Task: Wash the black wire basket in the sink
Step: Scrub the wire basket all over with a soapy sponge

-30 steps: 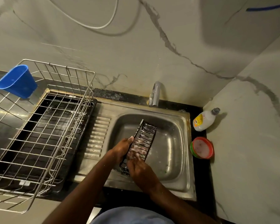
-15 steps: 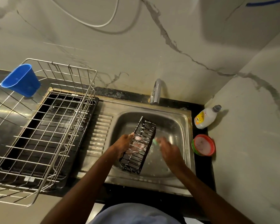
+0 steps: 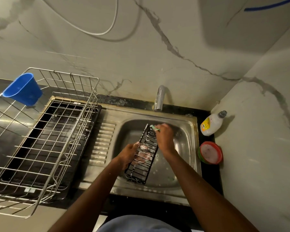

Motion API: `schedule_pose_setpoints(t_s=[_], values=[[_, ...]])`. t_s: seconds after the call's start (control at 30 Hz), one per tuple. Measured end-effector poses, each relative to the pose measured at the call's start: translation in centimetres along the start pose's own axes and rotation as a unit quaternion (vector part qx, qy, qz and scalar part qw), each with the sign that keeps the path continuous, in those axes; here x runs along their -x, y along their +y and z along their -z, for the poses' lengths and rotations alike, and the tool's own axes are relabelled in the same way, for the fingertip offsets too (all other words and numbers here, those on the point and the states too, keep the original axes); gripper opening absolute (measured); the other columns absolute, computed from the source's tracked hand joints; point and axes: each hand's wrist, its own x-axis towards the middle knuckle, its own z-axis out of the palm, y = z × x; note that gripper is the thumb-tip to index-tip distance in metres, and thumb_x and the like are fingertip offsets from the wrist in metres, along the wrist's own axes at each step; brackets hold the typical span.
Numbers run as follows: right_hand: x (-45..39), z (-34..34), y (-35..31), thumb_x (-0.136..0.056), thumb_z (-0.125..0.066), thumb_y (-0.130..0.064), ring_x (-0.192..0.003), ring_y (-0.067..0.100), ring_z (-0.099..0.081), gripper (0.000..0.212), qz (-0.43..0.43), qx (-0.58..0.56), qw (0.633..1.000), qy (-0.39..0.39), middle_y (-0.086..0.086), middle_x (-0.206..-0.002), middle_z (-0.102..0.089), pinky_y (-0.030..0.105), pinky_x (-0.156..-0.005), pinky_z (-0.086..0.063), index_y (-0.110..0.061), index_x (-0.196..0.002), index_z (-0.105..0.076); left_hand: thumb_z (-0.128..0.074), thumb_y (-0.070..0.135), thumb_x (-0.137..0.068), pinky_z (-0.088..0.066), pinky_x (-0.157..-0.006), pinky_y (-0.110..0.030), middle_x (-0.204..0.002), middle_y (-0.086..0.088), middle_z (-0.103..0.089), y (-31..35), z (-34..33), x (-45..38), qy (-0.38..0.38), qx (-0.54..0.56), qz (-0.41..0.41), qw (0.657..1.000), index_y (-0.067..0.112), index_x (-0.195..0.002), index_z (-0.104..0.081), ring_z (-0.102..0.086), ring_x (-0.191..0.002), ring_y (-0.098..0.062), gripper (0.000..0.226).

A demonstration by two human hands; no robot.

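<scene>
The black wire basket (image 3: 141,166) stands tilted on its long side inside the steel sink (image 3: 187,148). My left hand (image 3: 130,154) grips its left edge, with fingers showing through the wires. My right hand (image 3: 164,136) holds a green scrubber (image 3: 154,127) against the basket's far top end. Soap suds cling to the wires.
The tap (image 3: 160,97) rises behind the sink. A dish soap bottle (image 3: 212,123) and a red bowl of soapy liquid (image 3: 210,152) stand on the black counter at right. At left, a large steel dish rack (image 3: 57,131) over a black tray carries a blue cup (image 3: 23,88).
My right hand moved from the basket's near end out to the right, then up to the far top end with the scrubber. The left hand kept its grip.
</scene>
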Motion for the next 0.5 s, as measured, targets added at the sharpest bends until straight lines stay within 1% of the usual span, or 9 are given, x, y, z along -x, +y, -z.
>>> schedule_pose_setpoints(t_s=[0.03, 0.07, 0.13, 0.17, 0.23, 0.3, 0.4, 0.43, 0.5], values=[[0.7, -0.9, 0.0, -0.098, -0.061, -0.009, -0.116, 0.023, -0.061, 0.031, 0.034, 0.015, 0.999, -0.029, 0.015, -0.128, -0.065, 0.026, -0.098, -0.047, -0.003, -0.129, -0.063, -0.037, 0.033, -0.114, -0.063, -0.066, -0.033, -0.091, -0.015, -0.080, 0.0, -0.1, 0.0, 0.002, -0.002, -0.002, 1.000, 0.003, -0.113, -0.069, -0.078, -0.079, -0.026, 0.044], [1.6, -1.9, 0.1, -0.096, -0.063, -0.006, -0.124, 0.027, -0.058, 0.036, 0.076, 0.039, 0.996, -0.031, 0.019, -0.134, -0.061, 0.035, -0.107, -0.045, -0.001, -0.131, -0.060, -0.037, 0.033, -0.114, -0.062, -0.064, -0.033, -0.091, -0.016, -0.079, 0.0, -0.1, 0.0, 0.002, -0.002, -0.007, 1.000, 0.002, -0.113, -0.068, -0.078, -0.078, -0.026, 0.044], [4.0, -2.9, 0.3, -0.081, -0.074, 0.002, -0.126, 0.034, -0.060, 0.045, 0.165, 0.102, 0.981, -0.009, 0.026, -0.132, -0.062, 0.051, -0.109, -0.046, 0.001, -0.125, -0.061, -0.037, 0.034, -0.114, -0.061, -0.060, -0.031, -0.094, -0.019, -0.077, -0.2, 0.0, -0.1, 0.006, -0.011, -0.018, 1.000, 0.000, -0.115, -0.067, -0.077, -0.076, -0.026, 0.046], [5.3, -3.0, 0.4, -0.078, -0.074, 0.003, -0.124, 0.036, -0.062, 0.045, 0.189, 0.118, 0.975, -0.013, 0.028, -0.129, -0.063, 0.054, -0.109, -0.046, 0.001, -0.121, -0.062, -0.038, 0.035, -0.114, -0.059, -0.058, -0.030, -0.094, -0.019, -0.077, -0.3, 0.2, -0.2, 0.008, -0.021, -0.022, 0.999, -0.001, -0.116, -0.067, -0.076, -0.075, -0.025, 0.046], [7.3, -2.8, 0.5, -0.082, -0.065, 0.003, -0.124, 0.038, -0.061, 0.041, 0.218, 0.123, 0.968, -0.031, 0.029, -0.130, -0.062, 0.051, -0.111, -0.044, 0.001, -0.122, -0.060, -0.039, 0.037, -0.113, -0.057, -0.055, -0.028, -0.094, -0.020, -0.076, -0.4, 0.5, -0.4, 0.005, -0.032, -0.024, 0.999, -0.003, -0.115, -0.066, -0.075, -0.074, -0.026, 0.048], [9.1, -2.6, 0.8, -0.083, -0.059, 0.000, -0.127, 0.037, -0.059, 0.046, 0.230, 0.127, 0.965, -0.026, 0.028, -0.133, -0.061, 0.046, -0.111, -0.045, -0.001, -0.129, -0.057, -0.040, 0.039, -0.113, -0.057, -0.059, -0.029, -0.094, -0.019, -0.075, -0.7, 0.6, -0.7, 0.009, -0.047, -0.023, 0.999, -0.004, -0.116, -0.066, -0.074, -0.077, -0.027, 0.050], [12.4, -1.9, 1.1, -0.073, -0.077, 0.002, -0.118, 0.028, -0.066, 0.056, 0.287, 0.109, 0.951, -0.025, 0.019, -0.128, -0.067, 0.036, -0.107, -0.046, -0.007, -0.127, -0.063, -0.040, 0.039, -0.113, -0.054, -0.064, -0.030, -0.092, -0.015, -0.072, -0.7, 0.7, -0.9, 0.018, -0.068, -0.019, 0.997, -0.005, -0.114, -0.067, -0.068, -0.079, -0.025, 0.051], [13.1, -1.2, 1.2, -0.073, -0.081, -0.001, -0.111, 0.025, -0.070, 0.054, 0.301, 0.091, 0.948, -0.044, 0.015, -0.122, -0.071, 0.032, -0.100, -0.050, -0.011, -0.123, -0.065, -0.040, 0.039, -0.113, -0.053, -0.062, -0.028, -0.091, -0.013, -0.072, -0.7, 0.8, -0.9, 0.019, -0.073, -0.017, 0.997, -0.005, -0.114, -0.067, -0.068, -0.078, -0.023, 0.051], [12.4, 0.6, 1.1, -0.086, -0.073, -0.009, -0.084, 0.016, -0.075, 0.038, 0.288, 0.056, 0.954, -0.066, 0.004, -0.101, -0.077, 0.023, -0.071, -0.060, -0.020, -0.121, -0.066, -0.039, 0.039, -0.113, -0.055, -0.060, -0.027, -0.090, -0.012, -0.075, -0.5, 0.9, -1.0, 0.014, -0.068, -0.014, 0.997, -0.004, -0.117, -0.067, -0.071, -0.076, -0.021, 0.051]])
